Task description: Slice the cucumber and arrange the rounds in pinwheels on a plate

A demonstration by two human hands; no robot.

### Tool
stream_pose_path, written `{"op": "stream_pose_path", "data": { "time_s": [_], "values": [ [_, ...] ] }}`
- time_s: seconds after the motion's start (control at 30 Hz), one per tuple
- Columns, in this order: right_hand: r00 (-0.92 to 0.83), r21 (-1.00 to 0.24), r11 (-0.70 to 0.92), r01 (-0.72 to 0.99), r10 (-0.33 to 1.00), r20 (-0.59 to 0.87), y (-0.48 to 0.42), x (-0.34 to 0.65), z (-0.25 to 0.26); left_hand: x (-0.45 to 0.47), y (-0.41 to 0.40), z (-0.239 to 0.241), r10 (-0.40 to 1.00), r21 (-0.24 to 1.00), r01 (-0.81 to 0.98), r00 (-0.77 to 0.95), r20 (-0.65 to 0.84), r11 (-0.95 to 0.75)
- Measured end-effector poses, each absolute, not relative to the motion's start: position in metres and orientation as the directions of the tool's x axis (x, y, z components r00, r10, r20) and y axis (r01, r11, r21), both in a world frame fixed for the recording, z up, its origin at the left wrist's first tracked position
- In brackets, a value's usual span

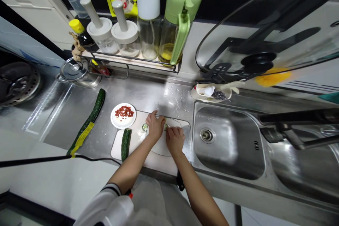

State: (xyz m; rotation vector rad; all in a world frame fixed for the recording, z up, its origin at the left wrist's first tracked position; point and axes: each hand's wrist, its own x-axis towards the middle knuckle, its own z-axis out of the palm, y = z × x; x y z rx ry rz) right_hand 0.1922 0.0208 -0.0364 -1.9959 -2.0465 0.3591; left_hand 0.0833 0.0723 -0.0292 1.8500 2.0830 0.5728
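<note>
My left hand is over a clear plate on the white cutting board, its fingers bent together at a small green cucumber slice. Facing it from the right, my right hand has its fingers curled, with the fingertips at the same slice. Fingers partly cover the slice. Another cucumber slice lies just left of my left hand. A cut cucumber piece rests at the board's left side. Beyond it stands a small white plate of red dried berries.
A whole cucumber with a yellow label lies left on the steel counter. The sink is right of the board, its faucet farther right. A lidded pot, a rack of jars and a glass lid stand behind.
</note>
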Motion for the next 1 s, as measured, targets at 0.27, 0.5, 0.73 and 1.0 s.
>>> {"op": "stream_pose_path", "data": {
  "time_s": [0.27,0.5,0.73,1.0],
  "values": [
    [-0.026,-0.359,0.026,0.933,1.000,0.005,0.017,0.194,-0.034,0.076,0.069,-0.025,0.990,0.526,0.849,-0.111,0.085,0.050],
    [-0.037,-0.371,0.045,0.928,0.999,0.027,-0.002,0.204,-0.026,0.024,0.045,-0.015,0.972,0.660,0.750,-0.188,0.140,0.049],
    [-0.088,-0.373,0.089,0.924,0.996,0.021,-0.027,0.210,-0.021,-0.013,0.012,-0.014,0.960,0.569,0.794,-0.277,0.024,0.215],
    [-0.119,-0.368,0.112,0.923,0.993,0.005,-0.038,0.207,-0.019,-0.003,0.019,-0.027,0.970,0.568,0.792,-0.236,-0.049,0.221]
  ]
}}
